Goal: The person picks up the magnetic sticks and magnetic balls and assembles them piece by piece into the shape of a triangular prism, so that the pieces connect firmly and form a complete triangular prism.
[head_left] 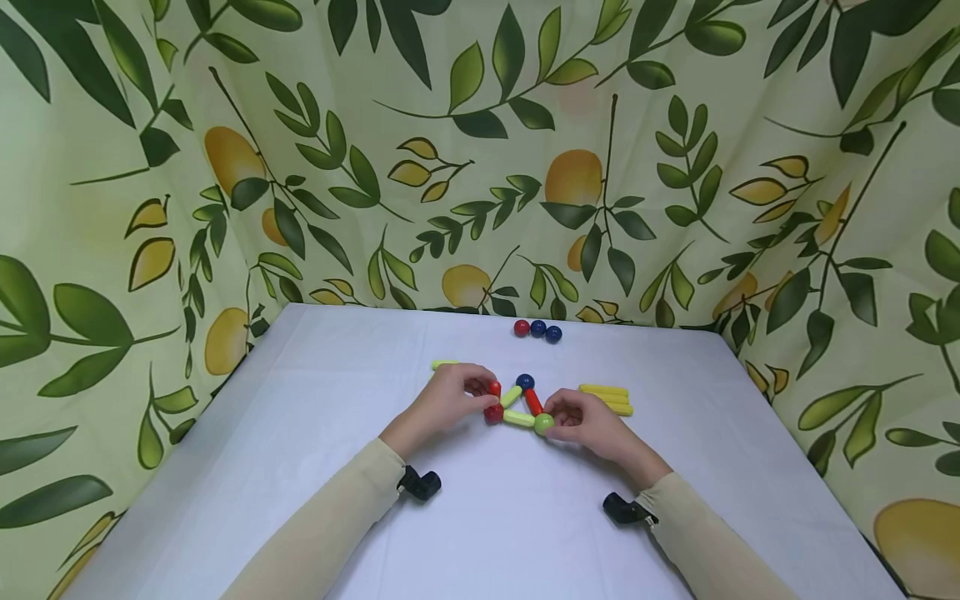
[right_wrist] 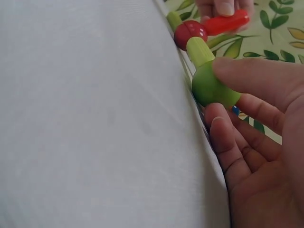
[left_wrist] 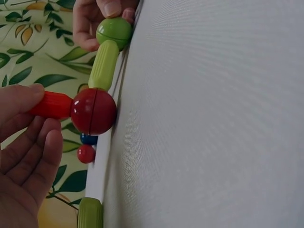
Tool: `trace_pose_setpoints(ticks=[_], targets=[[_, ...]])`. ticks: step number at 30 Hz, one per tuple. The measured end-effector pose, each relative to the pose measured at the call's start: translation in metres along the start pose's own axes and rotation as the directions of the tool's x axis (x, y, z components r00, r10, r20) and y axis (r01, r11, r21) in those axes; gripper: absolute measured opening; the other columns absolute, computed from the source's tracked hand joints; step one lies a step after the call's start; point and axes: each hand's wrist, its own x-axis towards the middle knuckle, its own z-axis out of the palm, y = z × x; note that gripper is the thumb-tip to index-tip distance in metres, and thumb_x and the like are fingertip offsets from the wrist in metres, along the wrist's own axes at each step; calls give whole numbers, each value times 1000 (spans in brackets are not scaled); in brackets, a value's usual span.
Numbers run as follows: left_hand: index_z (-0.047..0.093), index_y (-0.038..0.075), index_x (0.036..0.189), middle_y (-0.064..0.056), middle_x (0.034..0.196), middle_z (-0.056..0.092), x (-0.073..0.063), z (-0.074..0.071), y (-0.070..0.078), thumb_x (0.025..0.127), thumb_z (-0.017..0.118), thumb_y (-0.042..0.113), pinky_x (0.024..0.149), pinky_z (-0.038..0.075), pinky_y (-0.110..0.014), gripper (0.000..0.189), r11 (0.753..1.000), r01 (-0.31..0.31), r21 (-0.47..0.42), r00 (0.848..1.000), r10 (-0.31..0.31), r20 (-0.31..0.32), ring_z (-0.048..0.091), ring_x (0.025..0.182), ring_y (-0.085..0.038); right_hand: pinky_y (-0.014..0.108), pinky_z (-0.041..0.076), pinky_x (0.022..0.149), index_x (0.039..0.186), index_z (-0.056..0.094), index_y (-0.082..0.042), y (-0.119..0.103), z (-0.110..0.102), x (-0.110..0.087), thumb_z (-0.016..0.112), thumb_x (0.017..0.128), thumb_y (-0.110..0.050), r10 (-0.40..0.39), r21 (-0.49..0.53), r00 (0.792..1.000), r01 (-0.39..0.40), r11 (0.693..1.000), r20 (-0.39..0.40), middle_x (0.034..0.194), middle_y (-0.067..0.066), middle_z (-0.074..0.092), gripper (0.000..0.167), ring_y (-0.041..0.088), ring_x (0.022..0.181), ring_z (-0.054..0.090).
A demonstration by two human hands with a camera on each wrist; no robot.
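Left hand: thumb and fingertip pinch the upper end of an upright red stick; remaining fingers loosely bent, clear of the ball.
Right hand: thumb and fingers pinch a green ball at the near right corner.
Triangle: lies between the hands. The red ball sits just below the left fingertips; the blue ball is the corner beyond both hands.
Triangle sides: lower green stick from red ball to green ball; upper green stick from red ball to blue ball; slanted red stick from blue ball to green ball.
Joint under work: the upright red stick meets the red ball; depth of seating cannot be told.
Step in hand, as judged: setting that stick firm while the right hand braces the frame.
Good practice: press straight down through the ball's middle; avoid levering sideways, which could loosen the two green sticks. Hold the green ball steady without twisting it.
Loose stock: yellow sticks just beyond the right hand; a row of balls farther off; a spare green stick behind the left hand, partly hidden.
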Motion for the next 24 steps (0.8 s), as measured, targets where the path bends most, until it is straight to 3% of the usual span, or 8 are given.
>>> trace_pose_setpoints(ticks=[7, 12, 16, 19, 24], targets=[[81, 8, 115, 7, 94, 74, 0, -4, 0, 95, 86, 14, 85, 58, -31, 21, 999, 44, 6, 997, -44, 58, 68, 88, -13, 26, 55, 82, 119, 75, -11, 7, 0, 1, 89, 92, -13, -11, 44, 1000, 12, 999, -24, 108, 5, 69, 31, 25, 96, 62], [80, 9, 120, 1, 102, 75, -1, -21, -1, 97, 83, 13, 88, 58, -32, 24, 998, 56, 34, 993, -59, 104, 68, 92, -14, 26, 56, 84, 121, 76, -11, 9, 4, 1, 89, 91, -12, 5, 49, 999, -3, 999, -47, 110, 4, 71, 32, 25, 97, 64], [80, 5, 121, -8, 112, 76, -1, -44, 0, 98, 80, 8, 93, 58, -38, 23, 995, 67, 80, 997, -69, 25, 69, 97, -18, 26, 56, 84, 121, 76, -12, 7, 5, 1, 89, 91, -13, 5, 42, 999, -3, 999, -54, 110, 4, 71, 32, 24, 97, 64], [80, 5, 120, -6, 110, 76, -1, -59, -1, 98, 79, 7, 93, 59, -39, 22, 983, 119, 142, 993, -115, -36, 69, 99, -20, 26, 56, 84, 121, 76, -11, 5, 4, 1, 89, 92, -13, -1, 41, 998, 3, 999, -58, 109, 4, 70, 32, 25, 97, 64], [82, 8, 116, 1, 101, 73, 1, -65, -9, 98, 79, 7, 88, 57, -37, 18, 942, 193, 274, 980, -199, -5, 64, 94, -20, 26, 55, 82, 121, 76, -11, 6, 4, 0, 88, 92, -12, -1, 34, 998, 3, 999, -62, 107, 5, 70, 32, 26, 96, 62]])
